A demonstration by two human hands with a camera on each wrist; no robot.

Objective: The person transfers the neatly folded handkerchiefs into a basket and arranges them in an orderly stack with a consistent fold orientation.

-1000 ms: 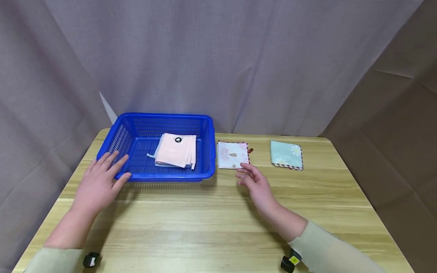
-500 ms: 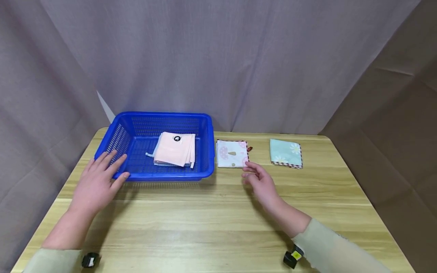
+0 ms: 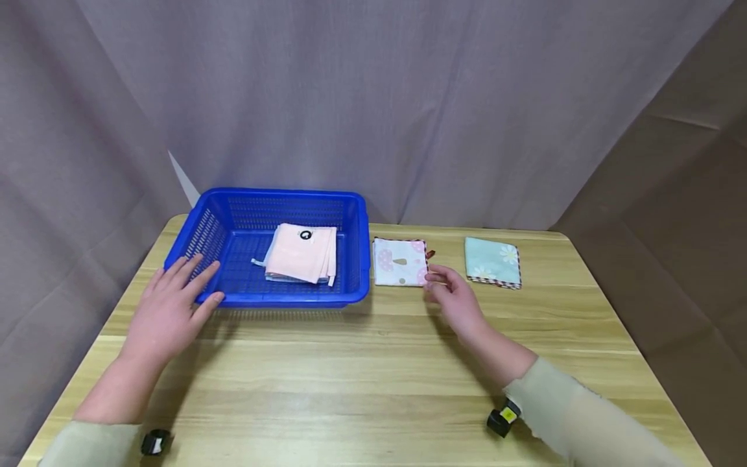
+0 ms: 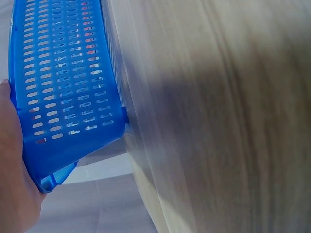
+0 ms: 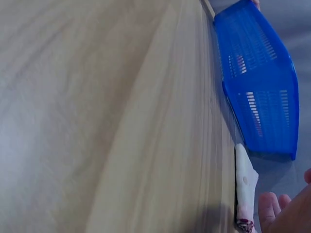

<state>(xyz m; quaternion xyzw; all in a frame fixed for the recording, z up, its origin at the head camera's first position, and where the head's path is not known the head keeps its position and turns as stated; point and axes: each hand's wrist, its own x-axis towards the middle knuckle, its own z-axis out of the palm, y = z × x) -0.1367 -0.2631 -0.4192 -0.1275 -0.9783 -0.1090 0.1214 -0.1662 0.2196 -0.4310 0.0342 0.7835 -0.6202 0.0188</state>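
Rests left hand (image 3: 166, 318) with spread fingers on near-left corner of blue basket (image 3: 292, 300) with pink cloth (image 3: 299, 253) inside; poises right hand (image 3: 458, 301) with loosely bent fingers at right edge of white cloth (image 3: 400, 263), cannot tell whether touching; left of mint cloth (image 3: 493, 261).

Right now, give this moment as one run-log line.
left hand: on blue plastic basket; right hand: beside folded white pink-patterned cloth; folded pale-pink cloth: in basket
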